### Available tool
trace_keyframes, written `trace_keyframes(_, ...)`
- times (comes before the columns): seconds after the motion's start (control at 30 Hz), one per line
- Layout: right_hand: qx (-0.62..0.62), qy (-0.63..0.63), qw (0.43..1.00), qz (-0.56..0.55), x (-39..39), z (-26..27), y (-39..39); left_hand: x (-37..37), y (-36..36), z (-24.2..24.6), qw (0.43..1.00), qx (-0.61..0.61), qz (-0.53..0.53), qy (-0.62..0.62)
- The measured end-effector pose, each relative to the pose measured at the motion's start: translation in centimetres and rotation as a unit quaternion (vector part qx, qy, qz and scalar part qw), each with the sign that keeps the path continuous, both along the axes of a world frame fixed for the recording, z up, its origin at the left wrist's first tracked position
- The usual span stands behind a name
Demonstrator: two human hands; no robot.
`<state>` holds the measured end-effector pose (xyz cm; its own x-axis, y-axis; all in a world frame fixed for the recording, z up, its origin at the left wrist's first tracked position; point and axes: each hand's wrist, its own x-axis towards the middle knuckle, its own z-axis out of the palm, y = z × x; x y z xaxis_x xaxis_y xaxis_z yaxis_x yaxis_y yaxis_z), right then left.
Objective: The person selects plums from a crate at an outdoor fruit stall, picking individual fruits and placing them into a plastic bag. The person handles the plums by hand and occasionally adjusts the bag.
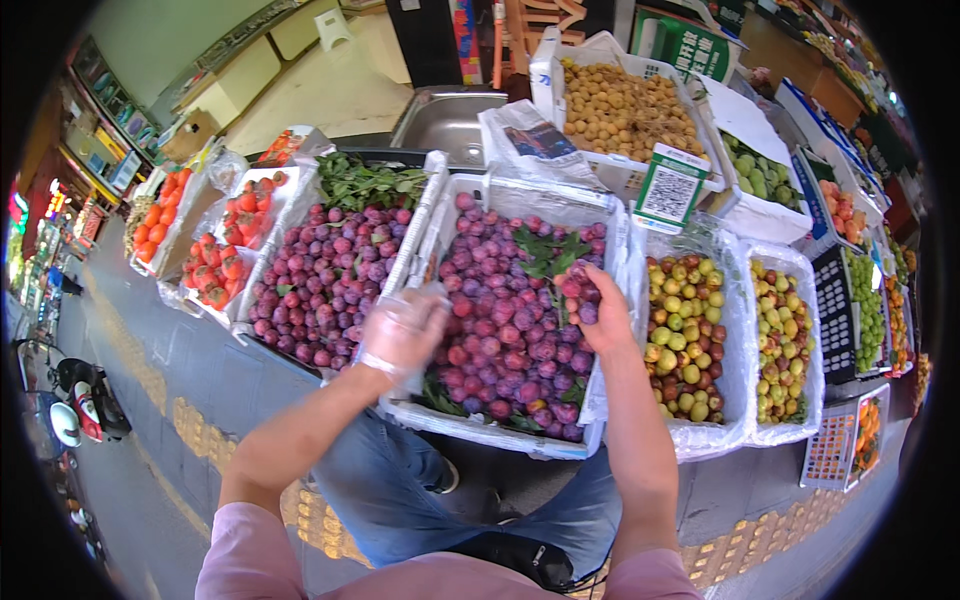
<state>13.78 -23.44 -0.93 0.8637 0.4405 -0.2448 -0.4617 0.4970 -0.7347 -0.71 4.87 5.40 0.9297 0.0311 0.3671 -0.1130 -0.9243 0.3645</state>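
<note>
A white crate (491, 426) lined with newspaper and plastic stands right in front of me, filled with reddish-purple plums (499, 322). My right hand (609, 315) is closed around a few plums (582, 291) above the crate's right side. Just beside it, green leaves (553, 253) lie on the fruit. Over the crate's left rim is my left hand (405, 326), in a clear plastic glove and blurred by motion. Its fingers look curled, and whether anything is in them cannot be made out. To its left, a second crate holds more plums (322, 277) with leafy sprigs (369, 182) at the back.
Two lined crates of green-brown jujubes (684, 337) sit to the right. A green-framed code sign (670, 189) stands behind them, near a crate of longans (626, 105). Tomatoes (214, 270) are at the left. A steel sink (442, 131) lies behind the plums.
</note>
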Motion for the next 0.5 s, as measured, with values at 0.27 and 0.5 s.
trace_keyframes(0.27, -0.022, 0.022, 0.999, -0.015, 0.1, 0.0, 0.1, -3.2, 17.0, -0.2, 0.944, 0.134, 0.23, 0.194)
trace_keyframes(0.5, -0.03, 0.012, 0.999, -0.023, -0.3, 0.6, 0.2, -5.9, 15.7, -1.4, 0.937, 0.151, 0.104, 0.296)
